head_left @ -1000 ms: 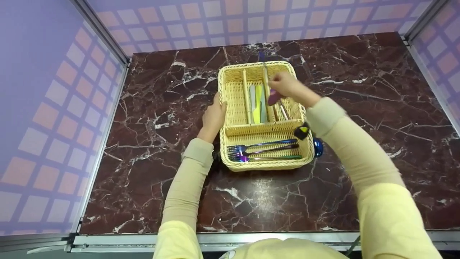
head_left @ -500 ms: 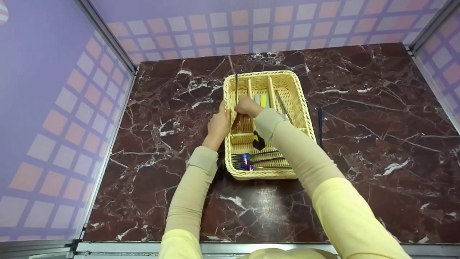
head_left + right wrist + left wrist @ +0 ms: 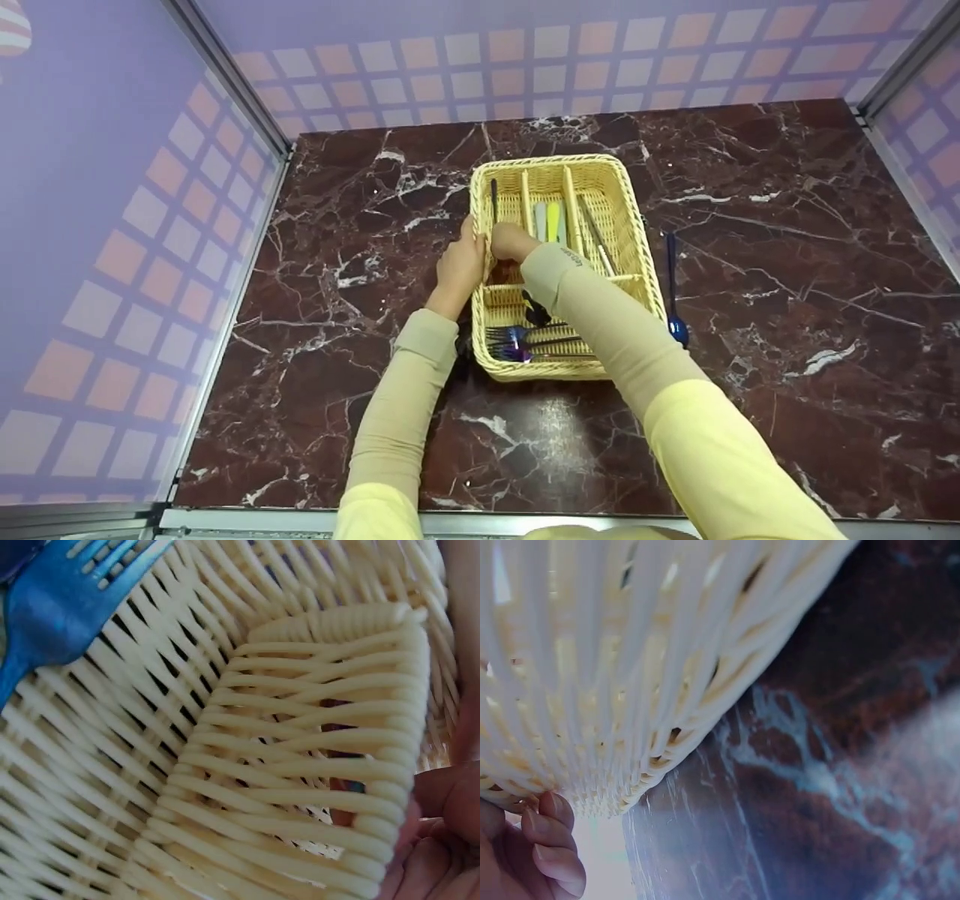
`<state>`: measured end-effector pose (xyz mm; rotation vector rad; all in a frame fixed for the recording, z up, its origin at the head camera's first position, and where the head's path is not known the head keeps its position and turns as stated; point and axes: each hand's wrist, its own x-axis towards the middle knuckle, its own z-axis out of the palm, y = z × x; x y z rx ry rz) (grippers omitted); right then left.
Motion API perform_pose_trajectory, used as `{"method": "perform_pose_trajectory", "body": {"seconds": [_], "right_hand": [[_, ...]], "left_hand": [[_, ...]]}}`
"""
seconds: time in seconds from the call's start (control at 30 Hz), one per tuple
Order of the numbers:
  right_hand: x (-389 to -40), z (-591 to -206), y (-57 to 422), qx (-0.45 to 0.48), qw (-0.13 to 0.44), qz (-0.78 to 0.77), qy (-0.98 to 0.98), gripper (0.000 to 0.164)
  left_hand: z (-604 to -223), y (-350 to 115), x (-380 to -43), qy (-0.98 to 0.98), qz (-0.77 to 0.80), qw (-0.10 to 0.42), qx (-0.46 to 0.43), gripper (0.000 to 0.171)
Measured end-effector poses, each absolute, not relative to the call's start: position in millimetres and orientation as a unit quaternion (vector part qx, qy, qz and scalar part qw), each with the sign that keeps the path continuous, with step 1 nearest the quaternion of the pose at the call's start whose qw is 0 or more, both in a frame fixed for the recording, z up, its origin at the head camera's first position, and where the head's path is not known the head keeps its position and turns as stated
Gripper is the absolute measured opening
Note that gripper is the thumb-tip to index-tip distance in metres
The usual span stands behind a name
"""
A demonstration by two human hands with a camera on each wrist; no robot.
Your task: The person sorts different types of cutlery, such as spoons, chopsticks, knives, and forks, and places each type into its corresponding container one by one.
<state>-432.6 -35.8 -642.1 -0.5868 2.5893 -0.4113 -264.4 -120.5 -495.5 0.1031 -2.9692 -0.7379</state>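
A cream wicker cutlery basket [image 3: 501, 373] with several compartments stands on the marbled tabletop. At its left side my left hand [image 3: 459, 264] grips the rim; curled fingers [image 3: 555, 847] show against the weave in the left wrist view. My right hand [image 3: 512, 243] reaches down into the left compartment, holding a dark spoon [image 3: 493, 196] whose handle points to the back. Its bowl is mostly hidden by the hand. In the right wrist view, the right hand's fingers [image 3: 435, 862] are partly behind a wicker divider [image 3: 300, 742].
Knives [image 3: 553, 221], one yellow, lie in the middle compartment. A thin metal utensil [image 3: 598, 236] leans in the right one. Shiny blue-purple forks [image 3: 510, 341] lie in the front compartment. Outside, right of the basket, rests a dark blue spoon [image 3: 677, 328].
My right hand has carried the spoon from above the right compartment leftward, then down into the left compartment. The left hand stays at the rim. The view has shifted slightly.
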Motion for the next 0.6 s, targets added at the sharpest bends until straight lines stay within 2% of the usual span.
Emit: {"method": "perform_pose_trajectory", "body": {"seconds": [0.07, 0.1, 0.23, 0.3, 0.33, 0.37, 0.47, 0.53, 0.6], "right_hand": [[-436.3, -657.0, -37.0, -0.244, 0.206, -0.124, 0.939, 0.012], [-418.5, -634.4, -35.7, -0.254, 0.200, -0.126, 0.938, 0.009], [-400.1, -616.9, -35.0, -0.255, 0.216, -0.104, 0.937, 0.009], [-388.4, -595.7, -31.4, -0.241, 0.246, -0.112, 0.932, 0.013], [-397.7, -608.8, -29.0, -0.249, 0.225, -0.116, 0.935, 0.013], [-390.9, -595.1, -24.0, -0.251, 0.215, -0.143, 0.933, 0.013], [-358.4, -516.2, 0.0, -0.183, 0.245, -0.259, 0.916, 0.016], [-340.5, -464.8, 27.6, -0.156, 0.223, -0.329, 0.904, 0.020], [-326.2, -417.2, 59.8, -0.099, 0.225, -0.381, 0.892, 0.024]], "left_hand": [[-496.0, -120.6, -263.4, -0.968, -0.246, 0.043, 0.036, 0.046], [-496.0, -120.7, -263.0, -0.966, -0.251, 0.046, 0.036, 0.045], [-495.8, -120.9, -262.5, -0.965, -0.256, 0.054, 0.032, 0.044], [-495.8, -121.1, -262.7, -0.965, -0.253, 0.055, 0.029, 0.044], [-496.0, -121.4, -262.9, -0.966, -0.251, 0.054, 0.028, 0.044], [-496.2, -121.7, -263.1, -0.967, -0.249, 0.052, 0.028, 0.045], [-497.1, -121.4, -264.6, -0.967, -0.247, 0.043, 0.032, 0.046], [-497.3, -121.2, -265.5, -0.967, -0.250, 0.035, 0.036, 0.047], [-497.5, -121.3, -266.0, -0.966, -0.252, 0.031, 0.038, 0.047]]}}
